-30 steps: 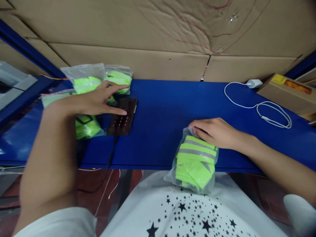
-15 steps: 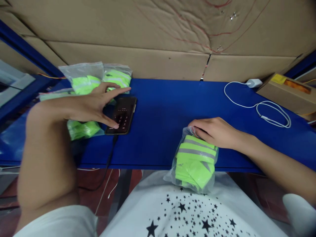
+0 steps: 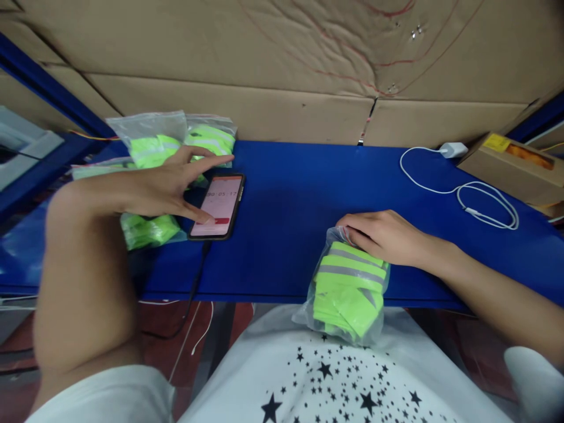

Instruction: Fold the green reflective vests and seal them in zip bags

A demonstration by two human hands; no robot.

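Over the smartphone (image 3: 222, 198) at the left, my left hand (image 3: 174, 179) has its fingers spread, with the thumb on the lower part of the screen. The display is lit pinkish white, with timer-like digits and a red bar by the thumb. My right hand (image 3: 383, 235) is closed on the top edge of a clear zip bag (image 3: 350, 291) at the table's front edge. Folded neon-yellow fabric with grey reflective strips, like a safety vest, fills that bag. Similar bagged neon garments (image 3: 154, 151) lie behind and under my left forearm.
The blue table (image 3: 286, 211) backs onto a cardboard wall (image 3: 229, 106). At the right are a white charger (image 3: 453, 149) with a coiled cable (image 3: 489, 205) and a cardboard box (image 3: 513, 167). A dark cable (image 3: 196, 276) runs from the phone over the front edge.
The phone's screen has switched from a dark display to a bright pinkish one with digits and a red bar. Both hands and the bag have stayed nearly still.
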